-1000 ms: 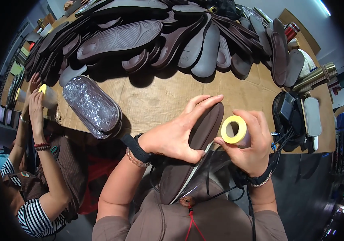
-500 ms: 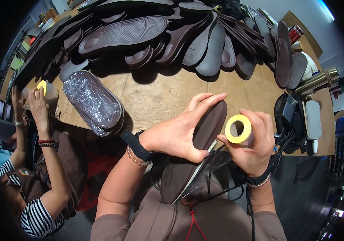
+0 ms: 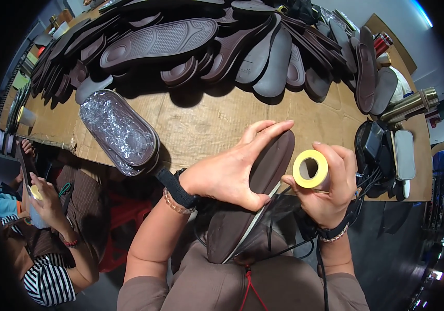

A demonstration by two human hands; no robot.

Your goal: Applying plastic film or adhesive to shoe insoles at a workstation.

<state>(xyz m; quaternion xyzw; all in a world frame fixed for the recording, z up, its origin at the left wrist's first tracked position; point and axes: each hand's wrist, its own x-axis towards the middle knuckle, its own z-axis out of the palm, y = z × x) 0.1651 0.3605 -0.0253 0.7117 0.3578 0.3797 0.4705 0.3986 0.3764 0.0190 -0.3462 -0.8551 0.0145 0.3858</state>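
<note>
My left hand (image 3: 224, 173) is closed round a dark brown pair of shoe insoles (image 3: 229, 230), which stands on edge and tilted over my lap. Its thumb lies on the near side, the fingers reach over the far end, and a pale strip shows along one edge. In my right hand (image 3: 332, 202) is a roll of clear film (image 3: 311, 169) with a yellow core end, to the right of the insoles. A sheet of clear film seems to stretch below, between roll and insoles. Left of my hands, a film-wrapped stack of insoles (image 3: 121, 129) rests on the table.
Brown and grey insoles (image 3: 159, 44) lie heaped along the back of the cardboard-covered table (image 3: 201, 116). Black cables and a device (image 3: 372, 147) sit at the right, near a brass-coloured cylinder (image 3: 413, 106). At left, a co-worker's hand (image 3: 51, 207) holds another roll.
My hands have barely moved; the roll shifted very slightly right. The co-worker's hands have come down from the table edge with a roll, now beside a dark insole.
</note>
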